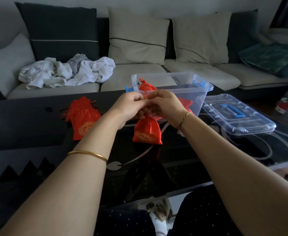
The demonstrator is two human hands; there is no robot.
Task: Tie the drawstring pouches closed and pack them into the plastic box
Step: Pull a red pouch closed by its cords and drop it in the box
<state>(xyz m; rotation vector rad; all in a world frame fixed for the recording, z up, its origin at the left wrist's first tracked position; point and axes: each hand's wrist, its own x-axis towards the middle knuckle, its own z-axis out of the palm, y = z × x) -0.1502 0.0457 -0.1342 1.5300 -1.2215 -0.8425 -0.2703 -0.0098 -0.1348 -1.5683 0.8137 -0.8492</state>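
Observation:
A red satin drawstring pouch (147,132) with gold print hangs above the black table, its gathered neck between my two hands. My left hand (131,106) and my right hand (163,104) both pinch its red cord just above the neck, fingers curled and touching. Behind them stands the clear plastic box (199,92) with blue latches; a tied red pouch (146,86) leans inside it at the left and another red pouch (185,102) shows through its wall. A loose pile of red pouches (83,116) lies on the table to the left.
The box's clear lid (236,116) with a blue handle lies flat on the table (29,123) to the right of the box. A sofa with cushions and a heap of white cloth (66,72) runs behind the table.

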